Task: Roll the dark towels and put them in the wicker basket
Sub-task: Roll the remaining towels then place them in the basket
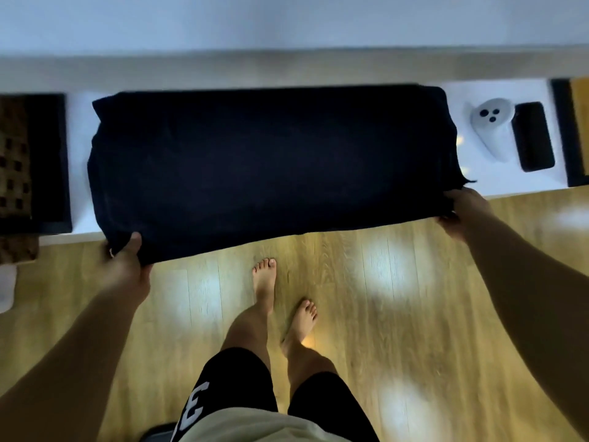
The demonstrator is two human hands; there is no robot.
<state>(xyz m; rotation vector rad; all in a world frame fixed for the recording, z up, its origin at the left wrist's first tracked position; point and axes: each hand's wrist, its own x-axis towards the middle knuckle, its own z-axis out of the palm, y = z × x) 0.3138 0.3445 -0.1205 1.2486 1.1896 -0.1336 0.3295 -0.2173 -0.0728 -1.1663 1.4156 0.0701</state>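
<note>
A dark navy towel [271,167] lies spread flat and wide across the white shelf top [497,186], its near edge hanging past the front edge. My left hand [126,260] grips the towel's near left corner, thumb on top. My right hand [462,212] pinches the near right corner. A brown woven wicker basket [14,173] shows at the far left edge, partly cut off by the frame.
A white handheld controller [492,129] and a black phone [534,137] lie on the shelf right of the towel. A dark flat tray [51,161] sits beside the basket, and another dark-framed item [570,132] is at the far right. Wooden floor [382,298] and my bare feet lie below.
</note>
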